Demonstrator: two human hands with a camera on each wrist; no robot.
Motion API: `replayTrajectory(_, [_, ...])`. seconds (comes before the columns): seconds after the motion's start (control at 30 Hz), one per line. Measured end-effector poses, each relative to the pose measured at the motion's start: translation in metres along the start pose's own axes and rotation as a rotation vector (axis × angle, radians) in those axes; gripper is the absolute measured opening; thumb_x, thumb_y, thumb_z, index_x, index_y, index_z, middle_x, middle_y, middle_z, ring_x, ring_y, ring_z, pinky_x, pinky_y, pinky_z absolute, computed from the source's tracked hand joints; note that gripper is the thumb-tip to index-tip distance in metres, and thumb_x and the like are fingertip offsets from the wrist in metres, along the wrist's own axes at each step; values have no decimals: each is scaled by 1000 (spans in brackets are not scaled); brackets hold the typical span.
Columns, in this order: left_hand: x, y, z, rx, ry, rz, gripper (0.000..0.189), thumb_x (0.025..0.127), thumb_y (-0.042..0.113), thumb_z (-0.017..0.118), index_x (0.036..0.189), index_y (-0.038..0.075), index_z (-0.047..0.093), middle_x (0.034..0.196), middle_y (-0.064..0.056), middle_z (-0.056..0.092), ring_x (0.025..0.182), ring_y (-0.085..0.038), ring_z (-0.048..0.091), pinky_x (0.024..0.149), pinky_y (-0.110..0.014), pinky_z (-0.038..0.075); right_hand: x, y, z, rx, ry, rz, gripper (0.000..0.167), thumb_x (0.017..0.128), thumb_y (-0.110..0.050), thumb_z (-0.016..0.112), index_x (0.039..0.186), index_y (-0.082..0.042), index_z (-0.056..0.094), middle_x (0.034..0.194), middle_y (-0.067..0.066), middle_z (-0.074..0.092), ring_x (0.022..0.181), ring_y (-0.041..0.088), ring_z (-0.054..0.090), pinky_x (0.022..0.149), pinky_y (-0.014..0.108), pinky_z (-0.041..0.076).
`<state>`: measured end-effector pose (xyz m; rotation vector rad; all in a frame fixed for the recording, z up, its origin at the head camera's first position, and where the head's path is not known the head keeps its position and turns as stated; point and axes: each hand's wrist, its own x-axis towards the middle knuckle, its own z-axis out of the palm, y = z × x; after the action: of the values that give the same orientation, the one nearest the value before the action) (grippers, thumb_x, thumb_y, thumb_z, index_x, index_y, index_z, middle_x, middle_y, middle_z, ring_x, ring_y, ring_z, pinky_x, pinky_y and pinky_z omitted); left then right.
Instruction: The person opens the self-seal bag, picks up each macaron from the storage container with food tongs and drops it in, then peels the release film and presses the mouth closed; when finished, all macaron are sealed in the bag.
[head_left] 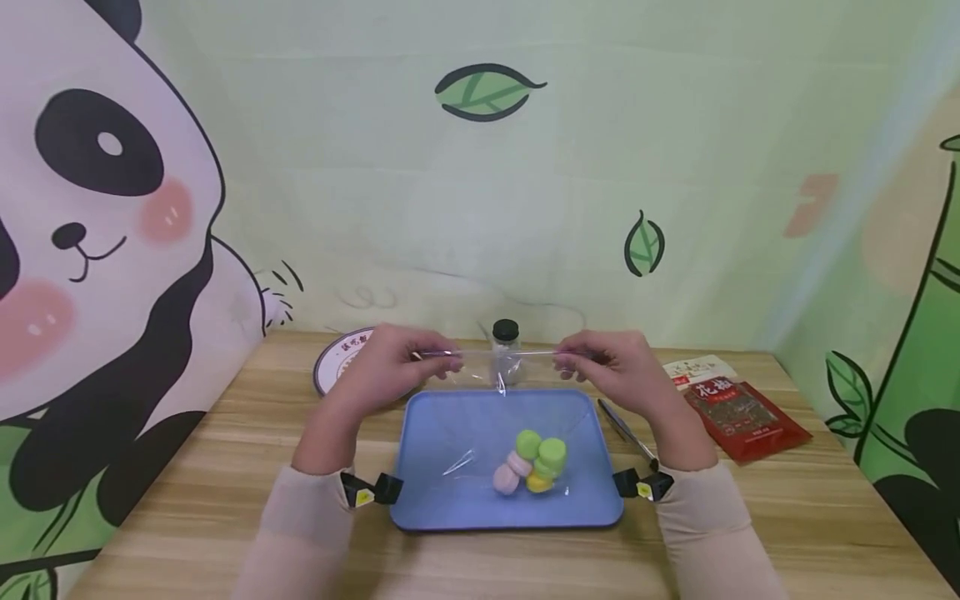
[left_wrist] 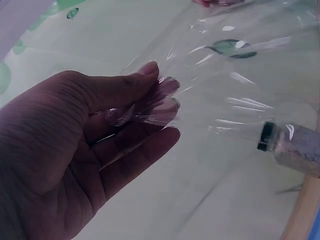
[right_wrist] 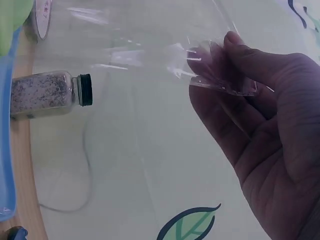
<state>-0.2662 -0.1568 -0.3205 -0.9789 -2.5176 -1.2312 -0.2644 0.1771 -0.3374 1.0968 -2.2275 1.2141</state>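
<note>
My left hand [head_left: 408, 354] and my right hand [head_left: 603, 362] are raised above the far edge of a blue tray [head_left: 450, 417]. Between thumb and fingers each pinches one end of a clear plastic film [left_wrist: 235, 100], stretched level across the gap. The film hangs down toward the tray, creased and shiny; whether it is a sheet or a bag I cannot tell. Green, pink and yellow macaron-like pieces [head_left: 552, 454] lie clustered at the tray's middle, seen through the film. In the right wrist view, the film's edge [right_wrist: 225, 90] is gathered under the thumb.
Behind the film stands a glass jar [right_wrist: 47, 94] of speckled grains with a black cap. A patterned plate [head_left: 330, 371] sits partly behind the left hand. To the right lie a dark slim utensil [head_left: 626, 432], a red spice packet [head_left: 742, 421] and a pale packet [head_left: 701, 368].
</note>
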Motion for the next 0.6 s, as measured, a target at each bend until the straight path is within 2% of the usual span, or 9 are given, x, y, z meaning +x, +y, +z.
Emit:
replayTrajectory(0.07, [2,-5,2,0,-16,-33,9,93,22,75,100,19,79,85,11,74,75,-8,71,68,-32,58,0,3,-1,2,-32,44,12,93,2,69,101,-5,74,87,6,76,73,20,72,63,30,60])
replayTrajectory(0.2, [3,-10,3,-9,-18,-60,12,93,23,74,103,19,79,86,11,74,76,-10,71,69,-35,58,-1,3,-4,25,-51,83,10,94,-1,68,103,-5,73,89,8,76,75,24,73,64,33,61])
replayTrajectory(0.33, [3,-9,1,-12,-20,-64,12,94,24,74,104,20,78,87,11,74,76,-11,71,68,-37,58,-1,4,-7,40,-58,104,9,94,-3,69,103,-4,73,88,5,76,75,22,72,65,36,61])
replayTrajectory(0.5, [3,-7,1,-13,-19,-65,11,93,25,74,102,21,79,86,9,74,76,-11,71,66,-37,57,-2,6,-7,58,-72,129,10,95,-4,69,104,-4,72,87,7,75,75,20,72,67,32,61])
replayTrajectory(0.6, [3,-8,1,-16,-23,-61,12,93,26,75,103,20,78,88,9,75,78,-11,71,66,-36,58,-5,10,-6,80,-103,182,14,95,-7,70,108,-4,71,94,9,76,82,22,74,70,33,61])
